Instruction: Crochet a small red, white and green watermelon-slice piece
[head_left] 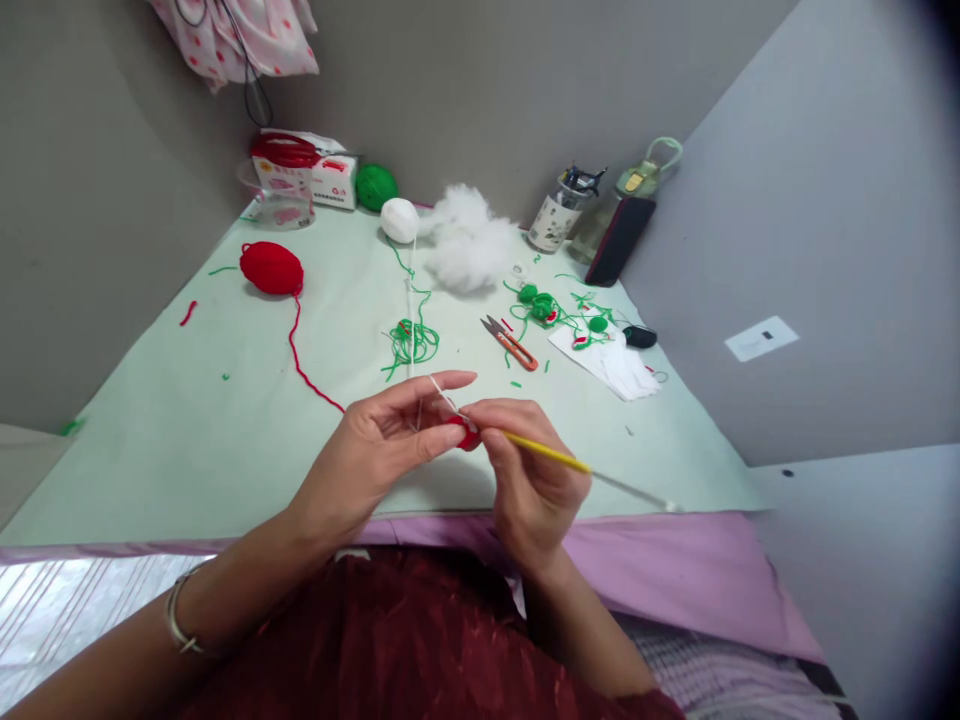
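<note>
A small red crochet piece (466, 436) sits near the table's front, pinched in the left hand (367, 445), with white yarn (412, 325) strung across that hand; the right hand (536, 470) grips a yellow-handled crochet hook (551, 452) against it. I'd judge the red part is formed and the white stitching unfinished. Far right, a printed cup (553, 225) holds pens (581, 180); far left, I can't tell what the clear tub (289, 210) contains
</note>
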